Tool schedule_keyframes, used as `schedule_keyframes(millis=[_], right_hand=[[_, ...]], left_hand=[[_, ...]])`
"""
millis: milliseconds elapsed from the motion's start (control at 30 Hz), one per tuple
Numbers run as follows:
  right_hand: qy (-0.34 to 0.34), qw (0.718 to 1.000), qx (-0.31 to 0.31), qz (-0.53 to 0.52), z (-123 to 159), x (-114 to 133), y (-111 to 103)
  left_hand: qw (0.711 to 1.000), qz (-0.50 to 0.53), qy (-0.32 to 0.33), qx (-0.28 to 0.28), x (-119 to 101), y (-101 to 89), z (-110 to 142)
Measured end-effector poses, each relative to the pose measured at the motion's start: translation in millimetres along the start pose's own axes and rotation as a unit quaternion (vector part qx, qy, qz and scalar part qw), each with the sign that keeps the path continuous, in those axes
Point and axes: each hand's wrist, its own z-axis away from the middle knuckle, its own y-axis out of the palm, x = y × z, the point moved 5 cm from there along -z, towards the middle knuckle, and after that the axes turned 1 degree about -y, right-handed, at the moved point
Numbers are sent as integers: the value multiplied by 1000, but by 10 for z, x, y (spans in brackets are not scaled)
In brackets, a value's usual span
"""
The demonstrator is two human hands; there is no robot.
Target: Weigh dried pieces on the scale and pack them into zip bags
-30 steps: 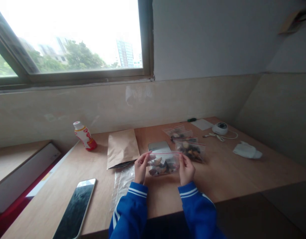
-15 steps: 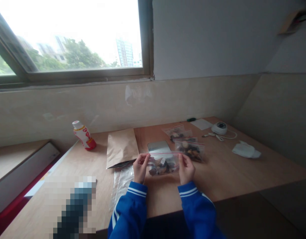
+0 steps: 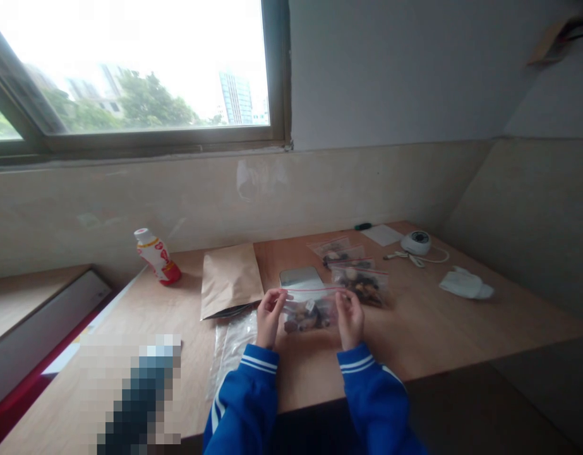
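While the wooden surface (image 3: 414,322) carries a brown paper pouch (image 3: 232,278) at left and several filled zip bags (image 3: 362,289) at right, one clear bag of dark pieces (image 3: 310,316) hangs between them, before the person; base contact cannot be told. Both hands, left (image 3: 268,319) and right (image 3: 350,321), stand apart, each pinching one end of its red seal strip (image 3: 314,289). Step in hand, as judged: handling the seal edge; the next move calls for a level strip and even finger pressure.

The wooden table (image 3: 428,338) bears 1 bottle (image 3: 157,258), 1 brown pouch (image 3: 232,278), filled bags (image 3: 362,289).
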Motion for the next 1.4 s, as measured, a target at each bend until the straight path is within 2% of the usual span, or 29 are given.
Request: schedule_keyframes(millis=[133, 233, 433, 500, 633, 700, 800, 867, 933, 1000, 1200, 1400], right_hand=[[16, 1000, 3, -2, 7, 10, 16], [27, 1000, 5, -3, 6, -2, 10], [24, 997, 78, -18, 4, -31, 60], [23, 997, 74, -29, -8, -59, 48], [21, 998, 41, -47, -31, -104, -1], [6, 998, 39, -43, -31, -86, -9], [-28, 999, 21, -27, -23, -25, -28], [-42, 999, 8, -18, -17, 2, -40], [-45, 999, 3, -13, -14, 10, -47], [-45, 999, 3, -10, -12, 8, -49], [-51, 999, 14, -7, 7, 27, -31], [-25, 999, 22, -2, 15, 34, -9]], left_hand=[[1000, 7, -15, -7, -26, 13, 1], [999, 12, -49, -11, 12, 7, -3], [995, 51, -90, 8, 100, -5, -16], [996, 41, -83, 16, 98, -4, -23], [998, -15, -46, 35, 55, 14, -25], [998, -60, -13, 18, 25, -1, -13], [984, -158, 74, -27, -47, -40, 31], [970, -206, 126, -34, -82, -41, 66], [965, -215, 144, -29, -89, -34, 85], [972, -195, 130, -32, -75, -35, 84], [996, -79, 34, -29, 8, -18, 52], [998, -47, 25, -34, -18, -14, 39]])
